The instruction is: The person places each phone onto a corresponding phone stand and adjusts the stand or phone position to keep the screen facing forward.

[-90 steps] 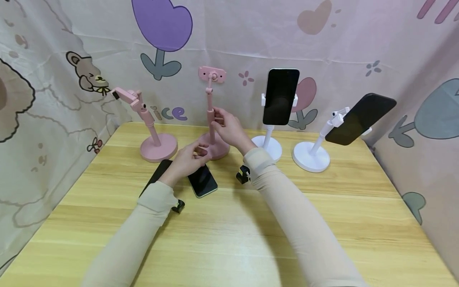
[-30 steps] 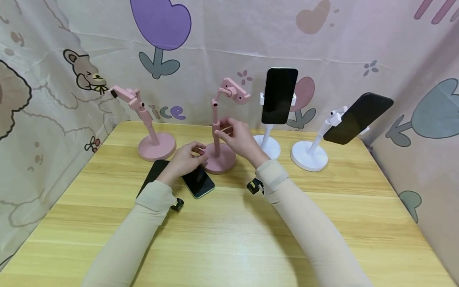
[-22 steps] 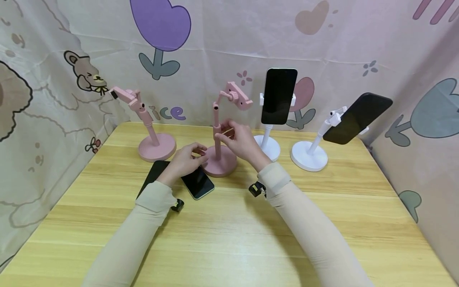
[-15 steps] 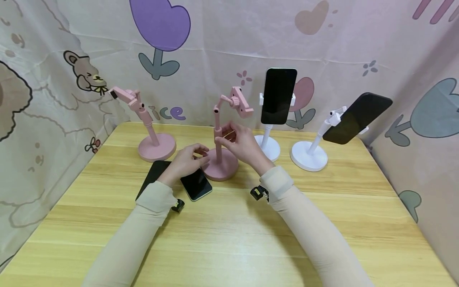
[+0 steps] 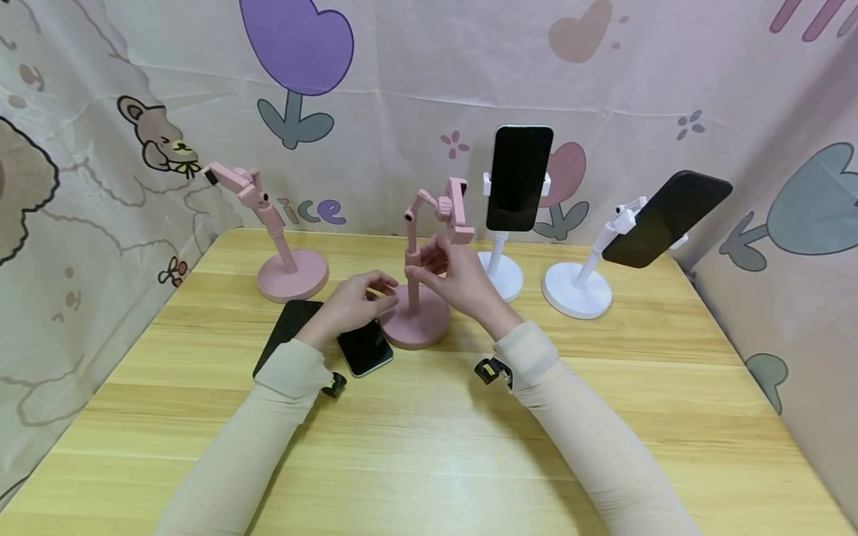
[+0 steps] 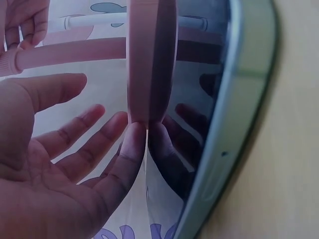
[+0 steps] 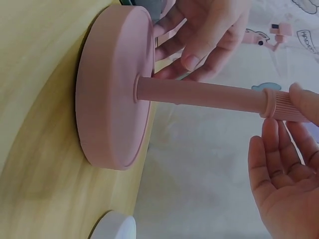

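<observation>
A pink phone stand [image 5: 415, 325] stands at the middle of the table, its clamp head [image 5: 456, 211] turned edge-on toward the right. My right hand [image 5: 465, 281] pinches the ribbed collar [image 7: 281, 105] on its pole between thumb and fingers. On the other side, my left hand [image 5: 351, 307] has loosely bent fingers, and a fingertip touches the rim of the round base [image 6: 152, 59]. Partly under that hand lies a phone [image 5: 365, 350], its dark screen up and mirroring the fingers in the left wrist view. A second dark phone [image 5: 284, 327] lies further left, partly covered by the forearm.
Another pink stand [image 5: 293, 275], without a phone, stands at the back left. On the right, two white stands [image 5: 578, 292] hold phones, one upright [image 5: 519, 179] and one tilted [image 5: 666, 219]. A printed cloth [image 5: 415, 82] hangs behind the wooden table [image 5: 429, 461].
My right hand has drawn the pink stand nearer and slightly right, and its clamp head has swung from facing front to edge-on. The phone beside the base has shifted slightly nearer and left.
</observation>
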`<action>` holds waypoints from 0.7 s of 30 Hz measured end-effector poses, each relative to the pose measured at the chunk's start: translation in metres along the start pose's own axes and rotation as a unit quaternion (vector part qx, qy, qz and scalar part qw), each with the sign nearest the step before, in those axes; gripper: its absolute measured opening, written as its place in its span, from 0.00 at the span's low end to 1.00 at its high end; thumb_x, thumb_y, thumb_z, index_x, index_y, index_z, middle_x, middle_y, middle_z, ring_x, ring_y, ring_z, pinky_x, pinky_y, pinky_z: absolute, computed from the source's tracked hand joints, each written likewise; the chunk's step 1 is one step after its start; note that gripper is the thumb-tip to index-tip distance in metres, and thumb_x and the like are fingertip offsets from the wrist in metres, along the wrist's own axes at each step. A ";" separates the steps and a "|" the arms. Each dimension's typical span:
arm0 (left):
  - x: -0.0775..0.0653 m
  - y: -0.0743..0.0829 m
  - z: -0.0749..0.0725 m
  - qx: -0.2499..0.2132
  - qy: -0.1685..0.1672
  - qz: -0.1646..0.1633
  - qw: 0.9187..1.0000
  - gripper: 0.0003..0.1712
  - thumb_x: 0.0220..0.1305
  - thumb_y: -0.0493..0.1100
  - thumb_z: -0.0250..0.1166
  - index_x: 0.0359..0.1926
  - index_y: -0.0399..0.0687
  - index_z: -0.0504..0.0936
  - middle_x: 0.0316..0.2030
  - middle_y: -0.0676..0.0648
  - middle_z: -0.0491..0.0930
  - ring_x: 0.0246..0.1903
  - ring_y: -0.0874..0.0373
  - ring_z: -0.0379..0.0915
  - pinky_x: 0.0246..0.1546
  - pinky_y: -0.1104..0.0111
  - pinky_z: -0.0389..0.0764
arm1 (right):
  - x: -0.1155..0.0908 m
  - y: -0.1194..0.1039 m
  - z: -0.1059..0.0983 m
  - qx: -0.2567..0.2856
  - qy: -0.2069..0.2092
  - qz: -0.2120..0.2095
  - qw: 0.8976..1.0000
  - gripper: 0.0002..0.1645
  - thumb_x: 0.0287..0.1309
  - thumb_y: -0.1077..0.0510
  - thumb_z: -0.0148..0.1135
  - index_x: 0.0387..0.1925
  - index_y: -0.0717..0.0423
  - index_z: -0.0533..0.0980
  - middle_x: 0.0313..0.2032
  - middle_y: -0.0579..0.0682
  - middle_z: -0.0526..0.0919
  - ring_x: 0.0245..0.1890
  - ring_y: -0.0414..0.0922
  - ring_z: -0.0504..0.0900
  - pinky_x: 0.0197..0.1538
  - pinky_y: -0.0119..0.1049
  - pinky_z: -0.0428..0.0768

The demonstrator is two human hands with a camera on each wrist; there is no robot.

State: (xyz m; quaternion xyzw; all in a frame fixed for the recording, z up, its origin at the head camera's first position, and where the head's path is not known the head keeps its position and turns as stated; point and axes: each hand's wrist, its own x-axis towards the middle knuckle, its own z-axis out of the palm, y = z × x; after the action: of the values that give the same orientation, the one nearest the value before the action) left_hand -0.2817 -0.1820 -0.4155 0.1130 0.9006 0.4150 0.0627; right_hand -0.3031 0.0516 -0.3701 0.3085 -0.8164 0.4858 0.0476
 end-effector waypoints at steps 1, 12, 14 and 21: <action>0.000 0.000 0.000 0.001 -0.003 0.003 1.000 0.21 0.77 0.47 0.66 0.65 0.43 0.81 0.60 0.38 0.84 0.60 0.40 0.81 0.67 0.46 0.82 | -0.001 0.000 0.000 0.004 0.001 -0.002 1.000 0.13 0.69 0.61 0.73 0.50 0.61 0.79 0.45 0.56 0.88 0.42 0.48 0.88 0.50 0.39 0.89; -0.001 0.005 0.003 0.000 -0.040 0.013 0.999 0.22 0.79 0.46 0.65 0.66 0.43 0.80 0.63 0.38 0.83 0.63 0.41 0.79 0.69 0.46 0.81 | -0.006 0.000 -0.005 0.025 -0.013 -0.013 1.000 0.12 0.68 0.63 0.73 0.48 0.61 0.79 0.44 0.56 0.87 0.42 0.48 0.87 0.46 0.38 0.88; -0.001 0.005 0.003 0.002 -0.042 0.016 0.999 0.22 0.79 0.47 0.65 0.66 0.43 0.80 0.63 0.38 0.83 0.64 0.41 0.79 0.69 0.46 0.81 | -0.007 0.000 -0.007 0.022 -0.022 -0.017 0.999 0.12 0.70 0.62 0.71 0.51 0.60 0.79 0.46 0.57 0.88 0.45 0.50 0.88 0.48 0.40 0.88; 0.000 0.005 0.003 0.003 -0.046 0.023 0.999 0.20 0.79 0.45 0.64 0.66 0.43 0.80 0.63 0.39 0.83 0.64 0.41 0.79 0.70 0.47 0.80 | -0.008 0.001 -0.010 0.037 -0.064 -0.035 0.997 0.22 0.77 0.62 0.62 0.68 0.61 0.76 0.59 0.59 0.87 0.59 0.54 0.88 0.63 0.46 0.88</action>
State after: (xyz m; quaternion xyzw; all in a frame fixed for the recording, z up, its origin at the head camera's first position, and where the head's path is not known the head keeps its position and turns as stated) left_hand -0.2803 -0.1770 -0.4135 0.1527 0.8952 0.4080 0.0944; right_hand -0.2995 0.0637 -0.3683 0.3685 -0.7881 0.4931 0.0010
